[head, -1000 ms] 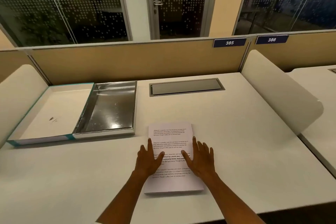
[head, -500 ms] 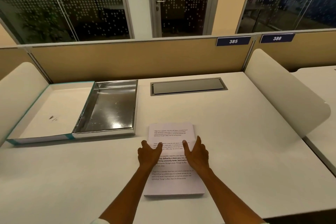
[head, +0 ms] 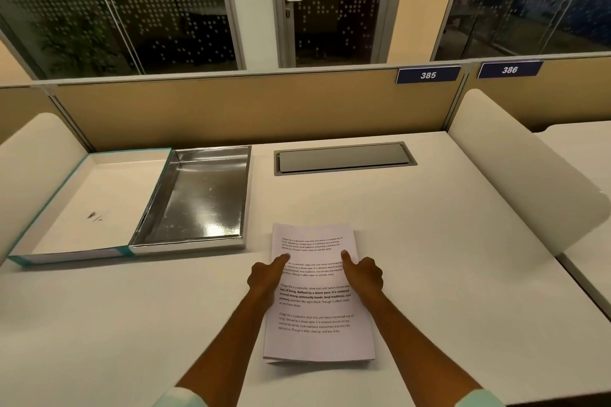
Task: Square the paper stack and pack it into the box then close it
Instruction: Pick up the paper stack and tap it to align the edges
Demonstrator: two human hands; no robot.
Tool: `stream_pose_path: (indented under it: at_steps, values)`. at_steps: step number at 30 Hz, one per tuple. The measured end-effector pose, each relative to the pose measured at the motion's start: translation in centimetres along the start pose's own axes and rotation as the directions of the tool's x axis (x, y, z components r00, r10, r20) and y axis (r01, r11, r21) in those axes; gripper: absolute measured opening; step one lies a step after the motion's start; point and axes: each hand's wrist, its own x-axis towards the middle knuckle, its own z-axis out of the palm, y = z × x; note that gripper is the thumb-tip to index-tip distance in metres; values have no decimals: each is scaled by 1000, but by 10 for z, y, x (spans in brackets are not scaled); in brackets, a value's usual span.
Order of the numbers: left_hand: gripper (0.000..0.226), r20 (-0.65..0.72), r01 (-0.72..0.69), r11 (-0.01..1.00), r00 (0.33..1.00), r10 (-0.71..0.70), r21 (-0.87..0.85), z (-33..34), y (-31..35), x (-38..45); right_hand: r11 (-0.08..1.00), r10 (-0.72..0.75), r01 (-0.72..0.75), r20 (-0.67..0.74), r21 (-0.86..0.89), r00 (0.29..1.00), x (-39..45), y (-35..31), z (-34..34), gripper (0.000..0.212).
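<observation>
1. Lid (head: pixel 89 205): far left of the surface, lying inside up, white interior with a small dark smudge, teal edging. Joined along its right side to the box.
2. Box (head: pixel 201 198): shallow tray with a shiny silver lining, open, nothing in it. Sits left of the paper and a little farther back, apart from it.
3. Paper (head: pixel 317 294): white printed stack, flat on the surface near the front middle, long side running away from the viewer. Four blocks of black text on the top sheet, part of the third block bold. At the near edge the lower sheets stick out slightly, so the stack is not quite square.
4. Left hand (head: pixel 266 277): at the stack's left edge, fingers curled under, thumb stretched forward onto the top sheet. Grip partly closed on the edge of the paper; the fingers are hidden, so I cannot tell whether they are under the stack.
5. Right hand (head: pixel 363 276): mirrors it at the right edge, thumb on the top sheet, fingers curled down beside the stack. Same doubt about the hidden fingers.
6. Pale sleeve cuffs show at the bottom of the view.
7. Surface (head: pixel 446 274): cream desk with a grey cable hatch (head: pixel 345 158) set in at the back.
8. Room: tan partition (head: pixel 231 109) behind, rounded white side dividers, number plates reading 385 (head: pixel 428 75) and 386 (head: pixel 509 69), glass walls and a door marked PUSH beyond.
</observation>
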Motion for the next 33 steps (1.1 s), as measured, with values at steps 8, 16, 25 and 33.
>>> stream_pose_path:
  at_steps: [8,16,25,33]
  values:
    - [43,6,-96,987,995,96,127,6,-1,-8,993,-3,0,21,120,1000,-5,-8,0,57]
    - [29,52,-108,984,994,101,143,-6,0,-2,968,-49,38,39,247,998,-11,1,-8,33]
    - [62,7,-182,975,983,185,-124,-17,23,-18,907,-185,214,-114,362,976,-24,-20,-28,32]
    - [23,-25,-485,839,869,495,-249,-23,35,-40,736,-416,497,-272,460,868,-48,-37,-47,28]
